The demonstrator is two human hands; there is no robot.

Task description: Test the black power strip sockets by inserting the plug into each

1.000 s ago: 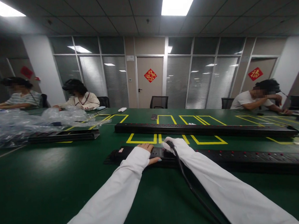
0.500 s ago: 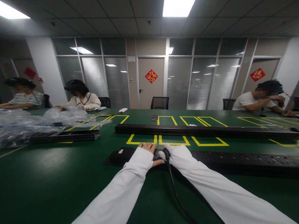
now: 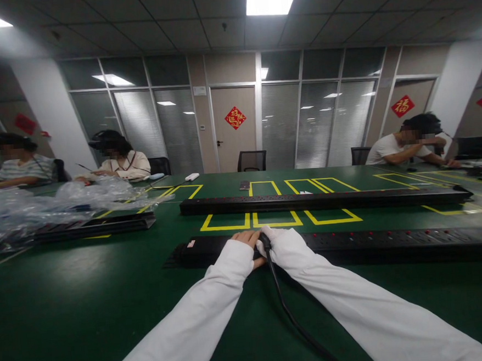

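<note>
A long black power strip (image 3: 356, 239) with a row of red-lit switches lies across the green table (image 3: 126, 304) before me. My left hand (image 3: 247, 239) is bare and closed around the strip, thumb on the near side and fingers on the far side. Right beside it, my right hand (image 3: 281, 240) wears a white glove and grips a black plug (image 3: 265, 241). From the plug a black cable (image 3: 286, 304) runs down towards me. The plug is against the strip's top; its prongs and the outlet under it are hidden.
A second black power strip (image 3: 320, 199) lies farther back, over yellow tape outlines (image 3: 228, 227). Clear plastic wrapping (image 3: 69, 206) and a black strip (image 3: 95, 226) lie at the left. A phone (image 3: 244, 185) and a white device (image 3: 192, 177) are farther off. Several people sit across the table.
My left hand has slid right along the strip, up against my right hand. The right hand still holds the plug at the strip. The view has tilted and shifted slightly.
</note>
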